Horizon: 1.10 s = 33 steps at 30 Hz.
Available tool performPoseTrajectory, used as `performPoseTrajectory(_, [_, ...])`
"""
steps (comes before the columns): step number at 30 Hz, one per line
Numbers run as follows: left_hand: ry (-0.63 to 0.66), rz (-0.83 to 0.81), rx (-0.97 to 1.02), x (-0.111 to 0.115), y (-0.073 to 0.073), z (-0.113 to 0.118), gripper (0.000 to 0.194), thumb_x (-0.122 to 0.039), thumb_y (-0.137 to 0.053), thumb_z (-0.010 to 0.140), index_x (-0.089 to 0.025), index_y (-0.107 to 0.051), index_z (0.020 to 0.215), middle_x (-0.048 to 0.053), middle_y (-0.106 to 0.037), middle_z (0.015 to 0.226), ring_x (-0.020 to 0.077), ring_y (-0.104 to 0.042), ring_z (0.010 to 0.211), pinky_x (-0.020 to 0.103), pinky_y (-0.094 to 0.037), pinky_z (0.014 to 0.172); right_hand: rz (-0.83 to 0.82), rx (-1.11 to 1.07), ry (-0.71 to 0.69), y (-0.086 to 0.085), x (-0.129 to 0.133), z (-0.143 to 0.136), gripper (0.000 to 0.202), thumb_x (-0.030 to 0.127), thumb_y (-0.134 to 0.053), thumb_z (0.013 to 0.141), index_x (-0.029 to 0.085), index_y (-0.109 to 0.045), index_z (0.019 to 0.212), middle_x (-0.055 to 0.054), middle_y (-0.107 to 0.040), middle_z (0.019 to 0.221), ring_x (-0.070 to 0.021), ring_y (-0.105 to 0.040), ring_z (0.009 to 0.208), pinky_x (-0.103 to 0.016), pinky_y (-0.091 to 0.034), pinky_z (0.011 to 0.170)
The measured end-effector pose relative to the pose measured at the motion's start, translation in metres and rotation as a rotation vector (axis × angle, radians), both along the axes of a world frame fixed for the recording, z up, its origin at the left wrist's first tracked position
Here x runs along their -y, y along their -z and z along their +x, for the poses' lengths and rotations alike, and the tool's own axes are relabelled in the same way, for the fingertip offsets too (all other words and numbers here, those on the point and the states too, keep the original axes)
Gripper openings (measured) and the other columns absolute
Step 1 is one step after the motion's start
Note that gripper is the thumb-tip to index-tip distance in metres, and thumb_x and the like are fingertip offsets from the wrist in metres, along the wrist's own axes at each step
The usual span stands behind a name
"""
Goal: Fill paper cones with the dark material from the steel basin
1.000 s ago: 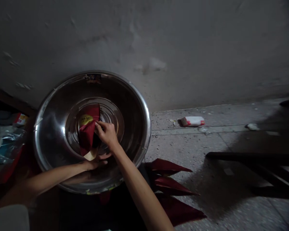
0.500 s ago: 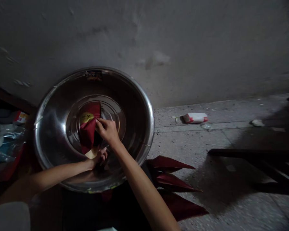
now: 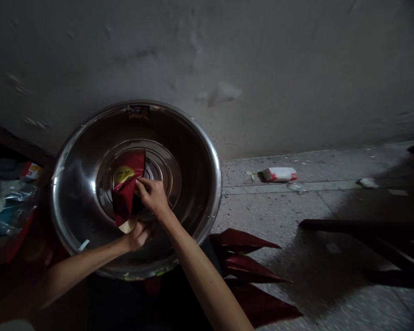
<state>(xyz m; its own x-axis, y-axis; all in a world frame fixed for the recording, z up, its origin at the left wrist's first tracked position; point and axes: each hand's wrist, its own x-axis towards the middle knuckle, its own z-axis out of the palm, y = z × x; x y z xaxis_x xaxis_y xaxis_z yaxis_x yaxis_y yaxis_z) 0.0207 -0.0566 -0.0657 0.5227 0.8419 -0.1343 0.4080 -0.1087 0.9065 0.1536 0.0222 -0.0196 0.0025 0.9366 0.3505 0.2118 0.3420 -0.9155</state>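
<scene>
A wide shiny metal basin (image 3: 72, 174) stands against the wall, and both my hands are over it. My right hand (image 3: 153, 195) pinches the right edge of a folded red paper piece (image 3: 124, 200). That piece carries a gold oval label with dark marks, and a pale gold strip shows at its lower end. My left hand (image 3: 140, 235) is just below this strip, its fingers curled and partly lost in shadow. What the left fingers hold, if anything, is hidden.
Several pointed red folded pieces (image 3: 251, 262) stick out right of the basin. A white-and-red packet (image 3: 279, 174) lies on the floor. Dark bars (image 3: 352, 225) are at the right. Clear plastic packaging (image 3: 12, 202) lies at the left. The grey wall (image 3: 262, 82) rises behind.
My left hand has turned and shifted slightly down, its fingers more curled. The right hand keeps its pinch on the red paper, slightly lower. The whole view has shifted a little.
</scene>
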Motion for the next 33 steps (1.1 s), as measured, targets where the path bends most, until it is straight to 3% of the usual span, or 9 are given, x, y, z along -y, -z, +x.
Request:
performPoseTrajectory(3, [0.349, 0.249, 0.009, 0.006, -0.024, -0.01, 0.035, -0.033, -0.045, 0.1, -0.02, -0.055, 0.069, -0.001, -0.049, 0.054, 0.0128, -0.046, 0.047, 0.03, -0.035, 0.051, 0.014, -0.045, 0.024, -0.003, 0.0, 0.001, 0.032, 0.031, -0.05, 0.099, 0.018, -0.077, 0.089, -0.005, -0.077, 0.08, -0.0162, -0.07, 0.071, -0.024, -0.048, 0.068])
performPoseTrajectory(5, [0.437, 0.494, 0.042, 0.005, -0.044, -0.014, 0.029, -0.025, -0.041, 0.099, -0.02, -0.056, 0.075, 0.001, -0.053, 0.056, 0.0138, -0.049, 0.047, 0.03, -0.036, 0.05, 0.012, -0.061, 0.03, -0.005, 0.001, 0.001, 0.03, 0.032, -0.051, 0.099, 0.019, -0.078, 0.094, -0.005, -0.079, 0.087, -0.0167, -0.072, 0.075, -0.024, -0.051, 0.071])
performPoseTrajectory(12, [-0.316, 0.864, -0.032, -0.034, -0.098, -0.01, 0.038, -0.029, -0.038, 0.102, -0.02, -0.064, 0.076, -0.003, -0.047, 0.046, 0.0125, -0.046, 0.04, 0.028, -0.04, 0.053, 0.141, -0.145, 0.02, -0.012, 0.005, 0.004, 0.026, 0.029, -0.055, 0.096, 0.022, -0.079, 0.106, -0.005, -0.079, 0.106, -0.0191, -0.075, 0.096, -0.028, -0.058, 0.086])
performPoseTrajectory(15, [-0.493, 0.824, 0.015, -0.051, -0.111, -0.004, 0.041, -0.036, -0.039, 0.103, -0.02, -0.065, 0.075, -0.003, -0.044, 0.046, 0.0118, -0.043, 0.04, 0.027, -0.037, 0.051, 0.22, -0.155, -0.022, -0.016, 0.006, 0.003, 0.027, 0.027, -0.056, 0.096, 0.022, -0.076, 0.114, -0.005, -0.077, 0.112, -0.0186, -0.075, 0.102, -0.028, -0.057, 0.093])
performPoseTrajectory(21, [-0.461, 0.607, 0.195, -0.06, -0.124, -0.001, 0.048, -0.044, -0.035, 0.102, -0.017, -0.069, 0.082, 0.0, -0.053, 0.047, 0.0155, -0.059, 0.051, 0.026, -0.043, 0.057, 0.221, -0.15, -0.022, -0.024, 0.006, 0.001, 0.026, 0.028, -0.057, 0.097, 0.022, -0.076, 0.115, -0.005, -0.078, 0.11, -0.0187, -0.075, 0.101, -0.028, -0.059, 0.092])
performPoseTrajectory(25, [-0.577, 0.522, 0.445, -0.061, -0.125, -0.005, 0.046, -0.048, -0.035, 0.101, -0.017, -0.066, 0.086, -0.007, -0.036, 0.034, 0.0117, -0.036, 0.029, 0.024, -0.034, 0.042, 0.194, -0.104, -0.048, -0.026, 0.006, -0.002, 0.025, 0.029, -0.058, 0.098, 0.024, -0.076, 0.114, -0.003, -0.077, 0.113, -0.0187, -0.074, 0.104, -0.028, -0.058, 0.095])
performPoseTrajectory(28, [-0.574, 0.524, 0.531, -0.065, -0.127, -0.008, 0.04, -0.049, -0.04, 0.098, -0.017, -0.065, 0.092, -0.006, -0.042, 0.04, 0.0095, -0.029, 0.032, 0.022, -0.023, 0.037, 0.23, -0.099, -0.056, -0.027, 0.004, -0.005, 0.025, 0.029, -0.058, 0.098, 0.022, -0.076, 0.114, -0.005, -0.076, 0.114, -0.0188, -0.074, 0.105, -0.027, -0.058, 0.096])
performPoseTrajectory(31, [-0.48, 0.52, 0.527, -0.071, -0.13, -0.006, 0.043, -0.056, -0.051, 0.092, -0.017, -0.068, 0.1, 0.001, -0.057, 0.062, 0.013, -0.051, 0.054, 0.023, -0.041, 0.051, 0.26, -0.118, -0.032, -0.031, 0.002, -0.005, 0.027, 0.03, -0.056, 0.099, 0.02, -0.076, 0.114, -0.006, -0.077, 0.114, -0.0186, -0.074, 0.104, -0.027, -0.058, 0.095])
performPoseTrajectory(33, [-0.397, 0.446, 0.555, -0.074, -0.131, -0.003, 0.053, -0.064, -0.052, 0.09, -0.018, -0.068, 0.108, 0.006, -0.065, 0.081, 0.0193, -0.063, 0.081, 0.031, -0.053, 0.078, 0.251, -0.135, 0.032, -0.036, 0.003, -0.004, 0.029, 0.03, -0.052, 0.101, 0.022, -0.074, 0.117, -0.005, -0.076, 0.115, -0.0182, -0.074, 0.105, -0.028, -0.058, 0.096])
